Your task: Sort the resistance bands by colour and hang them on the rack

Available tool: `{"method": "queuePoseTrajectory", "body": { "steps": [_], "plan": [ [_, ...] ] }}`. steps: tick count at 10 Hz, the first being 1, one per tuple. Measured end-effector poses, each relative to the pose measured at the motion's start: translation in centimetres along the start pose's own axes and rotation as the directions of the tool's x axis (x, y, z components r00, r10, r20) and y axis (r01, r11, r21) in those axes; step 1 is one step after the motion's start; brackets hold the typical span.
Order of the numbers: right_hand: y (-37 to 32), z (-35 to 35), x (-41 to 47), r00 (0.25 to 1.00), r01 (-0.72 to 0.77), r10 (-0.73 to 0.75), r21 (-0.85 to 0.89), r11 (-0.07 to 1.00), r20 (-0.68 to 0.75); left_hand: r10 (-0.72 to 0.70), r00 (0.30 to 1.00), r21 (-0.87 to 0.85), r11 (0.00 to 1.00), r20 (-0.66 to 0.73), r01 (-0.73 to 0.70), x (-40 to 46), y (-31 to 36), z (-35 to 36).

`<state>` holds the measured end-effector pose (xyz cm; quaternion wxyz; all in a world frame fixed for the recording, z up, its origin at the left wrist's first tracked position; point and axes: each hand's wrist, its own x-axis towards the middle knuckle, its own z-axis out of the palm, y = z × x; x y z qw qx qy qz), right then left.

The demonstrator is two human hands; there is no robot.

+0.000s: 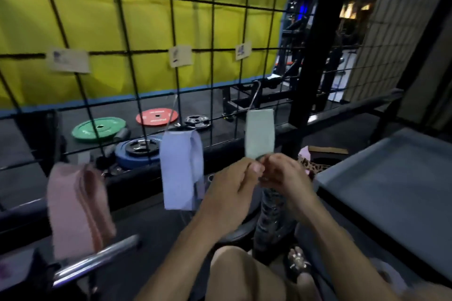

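Our left hand (232,183) and right hand (285,173) each keep a pinching grip on the green band (259,133) hanging from the wire rack (212,32).

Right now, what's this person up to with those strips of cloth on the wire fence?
A person is hanging resistance bands by colour on a wire grid rack. Pink bands hang at the left, lilac bands in the middle, each group under a paper label. Both hands, the left hand and the right hand, meet at the bottom edge of a pale green band hanging from a hook on the right. A grey tray sits beside them.
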<state>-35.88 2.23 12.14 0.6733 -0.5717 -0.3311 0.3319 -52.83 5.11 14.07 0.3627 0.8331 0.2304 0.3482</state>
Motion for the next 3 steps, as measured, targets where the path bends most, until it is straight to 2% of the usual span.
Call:
{"method": "queuePoseTrajectory", "body": {
  "steps": [1, 2, 3],
  "plan": [
    [1.4, -0.3, 1.2, 0.975, -0.216, 0.212, 0.054, 0.975, 0.072, -0.027, 1.0, 0.06, 0.998, 0.008, 0.026, 2.5, -2.1, 2.2],
    [0.4, -1.8, 1.0, 0.952, -0.256, 0.257, -0.025, 0.966, 0.168, -0.067, 0.997, 0.114, 0.991, -0.028, 0.069, 3.2, -2.6, 2.6],
    [-1.6, -4.5, -0.6, 0.95, -0.19, 0.22, -0.149, 0.97, 0.222, -0.089, 0.996, 0.129, 0.987, -0.027, 0.092, 3.5, -1.3, 3.1]
  ]
}}
